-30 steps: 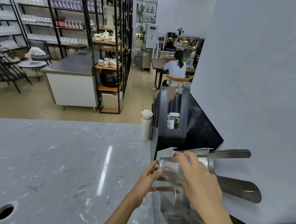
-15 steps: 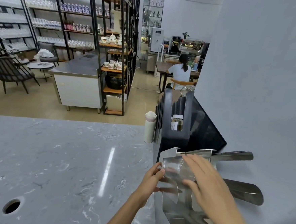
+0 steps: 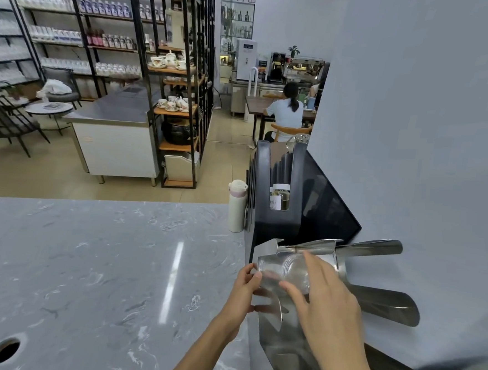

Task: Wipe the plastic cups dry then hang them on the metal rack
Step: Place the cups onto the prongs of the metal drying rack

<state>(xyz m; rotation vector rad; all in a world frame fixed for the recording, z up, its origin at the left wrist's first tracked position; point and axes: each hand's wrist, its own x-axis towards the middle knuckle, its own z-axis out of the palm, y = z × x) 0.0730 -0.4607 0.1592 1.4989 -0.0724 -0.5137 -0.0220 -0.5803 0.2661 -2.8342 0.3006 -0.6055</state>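
A clear plastic cup lies on its side at the top slot of the metal rack, which has shiny scoop-shaped arms against the grey wall. My left hand pinches the cup's rim end from the left. My right hand covers the cup's base from the right, fingers spread over it. The cup rests between the rack's upper fins, partly hidden by my right hand.
A grey marble counter spreads to the left, with a round hole near the front. A white flask and a black holder with a small jar stand behind the rack. A person sits far back.
The cup has slid slightly further into the rack's top slot, both hands staying on it. The view shifted a little.
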